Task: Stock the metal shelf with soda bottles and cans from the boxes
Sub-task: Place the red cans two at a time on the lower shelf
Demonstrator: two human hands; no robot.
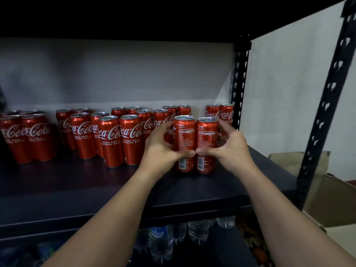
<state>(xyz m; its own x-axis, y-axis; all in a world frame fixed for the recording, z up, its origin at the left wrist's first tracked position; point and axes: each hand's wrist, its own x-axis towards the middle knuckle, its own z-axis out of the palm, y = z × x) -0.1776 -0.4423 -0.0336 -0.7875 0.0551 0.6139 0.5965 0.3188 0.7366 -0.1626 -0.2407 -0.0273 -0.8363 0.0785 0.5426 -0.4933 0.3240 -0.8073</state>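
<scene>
Gripping two cans [194, 143] | left hand [161, 149], right hand [229, 149] | fingers curled round

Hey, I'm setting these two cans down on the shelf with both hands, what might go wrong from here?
1. The left can and right can show their label backs, unlike the logo-forward cans beside them; the display may look mismatched.
2. The left hand sits close to a neighbouring can behind it; pulling back might knock it.
3. The right hand reaches near the rear pair, which could get bumped.
</scene>
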